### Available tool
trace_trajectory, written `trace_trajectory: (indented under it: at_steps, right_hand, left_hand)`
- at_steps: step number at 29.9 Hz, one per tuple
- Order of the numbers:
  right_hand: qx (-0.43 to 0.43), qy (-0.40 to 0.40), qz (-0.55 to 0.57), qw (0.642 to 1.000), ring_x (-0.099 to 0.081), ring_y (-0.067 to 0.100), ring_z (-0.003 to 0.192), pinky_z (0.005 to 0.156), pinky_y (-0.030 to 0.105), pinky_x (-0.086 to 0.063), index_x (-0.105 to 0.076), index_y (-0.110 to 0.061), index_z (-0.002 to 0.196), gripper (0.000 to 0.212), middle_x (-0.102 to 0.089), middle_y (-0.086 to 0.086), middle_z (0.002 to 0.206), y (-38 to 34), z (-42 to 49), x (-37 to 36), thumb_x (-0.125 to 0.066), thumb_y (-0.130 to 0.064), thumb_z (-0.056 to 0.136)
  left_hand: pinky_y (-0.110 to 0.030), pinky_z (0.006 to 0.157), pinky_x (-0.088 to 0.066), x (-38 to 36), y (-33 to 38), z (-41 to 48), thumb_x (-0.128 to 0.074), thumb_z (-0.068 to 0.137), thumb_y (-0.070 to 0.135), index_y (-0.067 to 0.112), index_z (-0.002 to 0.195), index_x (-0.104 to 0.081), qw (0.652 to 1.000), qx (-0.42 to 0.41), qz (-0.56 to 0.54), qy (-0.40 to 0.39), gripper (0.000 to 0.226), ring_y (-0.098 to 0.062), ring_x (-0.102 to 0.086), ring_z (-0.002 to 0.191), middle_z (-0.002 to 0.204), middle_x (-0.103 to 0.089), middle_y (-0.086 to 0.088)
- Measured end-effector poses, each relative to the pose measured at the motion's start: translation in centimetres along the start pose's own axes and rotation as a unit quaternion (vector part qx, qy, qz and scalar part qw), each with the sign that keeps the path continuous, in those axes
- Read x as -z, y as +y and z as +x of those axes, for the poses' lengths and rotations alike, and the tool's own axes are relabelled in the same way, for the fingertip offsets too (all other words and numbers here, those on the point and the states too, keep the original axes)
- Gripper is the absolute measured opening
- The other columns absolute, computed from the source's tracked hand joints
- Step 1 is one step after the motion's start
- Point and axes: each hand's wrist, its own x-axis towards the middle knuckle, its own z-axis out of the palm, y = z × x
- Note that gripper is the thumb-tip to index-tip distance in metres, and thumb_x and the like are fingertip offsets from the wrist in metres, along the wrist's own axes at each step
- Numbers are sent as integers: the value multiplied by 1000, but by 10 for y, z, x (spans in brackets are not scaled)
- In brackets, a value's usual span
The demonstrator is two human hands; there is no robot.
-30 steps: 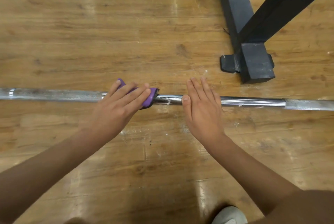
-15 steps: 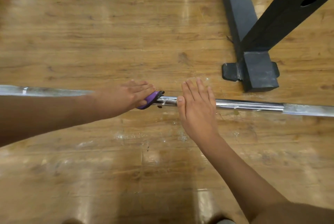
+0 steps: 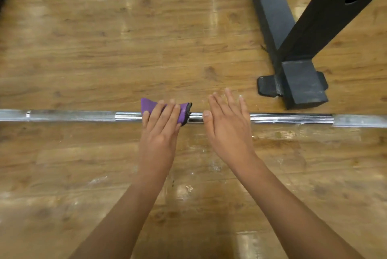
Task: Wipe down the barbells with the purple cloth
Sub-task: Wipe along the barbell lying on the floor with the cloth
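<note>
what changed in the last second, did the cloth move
The left hand slid the purple cloth slightly right along the barbell, closing the gap to the right hand; its forearm swung out left, then back. Nothing gripped or released. The right hand stays flat on the bar, by the black rack.

No lettering, label, brand mark or number is legible anywhere in the frame, whether on the barbell (image 3: 293, 118) or the black rack foot (image 3: 301, 85) at upper right.

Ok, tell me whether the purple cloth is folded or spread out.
Folded: the purple cloth is a small thick pad draped over the barbell under the left hand.
</note>
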Motion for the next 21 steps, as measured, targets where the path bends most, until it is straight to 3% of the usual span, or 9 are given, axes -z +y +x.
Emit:
trace_trajectory:
  at_steps: [6,10,13,17,21]
  right_hand:
    - [2,-1,-4,1000,-15,20,155,126,43,-3,-46,-11,150,62,-44,2,156,1,4,0,-16,-43,106]
    - [-3,3,-11,1000,-16,20,155,126,43,-4,-47,-11,150,62,-45,2,156,0,7,-1,-16,-42,105]
    - [-7,1,-8,1000,-17,20,155,126,42,-4,-47,-11,149,62,-46,2,155,0,9,-1,-16,-42,105]
    - [-8,-9,-10,1000,-15,19,155,126,42,-2,-45,-12,150,61,-44,1,157,0,11,0,-16,-42,106]
    - [-3,6,-21,1000,-20,21,154,125,43,-5,-48,-11,148,62,-47,2,154,2,14,-1,-16,-40,104]
  left_hand:
    - [-49,118,-23,-7,7,4,-47,106,26,16,141,-59,999,36,35,11,38,-28,-38,145,153,-48,-6]
    - [-49,121,-16,-14,23,2,-50,103,34,21,143,-57,997,82,9,9,42,-29,-31,148,155,-45,-7]
    - [-51,119,-22,-13,12,5,-50,103,31,20,139,-61,998,52,17,14,39,-30,-35,145,152,-49,-7]
    - [-49,121,-19,-10,6,15,-49,105,28,16,131,-66,993,108,-18,40,34,-31,-37,142,143,-58,-6]
    - [-46,119,-20,-22,30,15,-51,103,28,17,133,-65,999,32,-17,18,35,-31,-42,138,138,-61,-4]
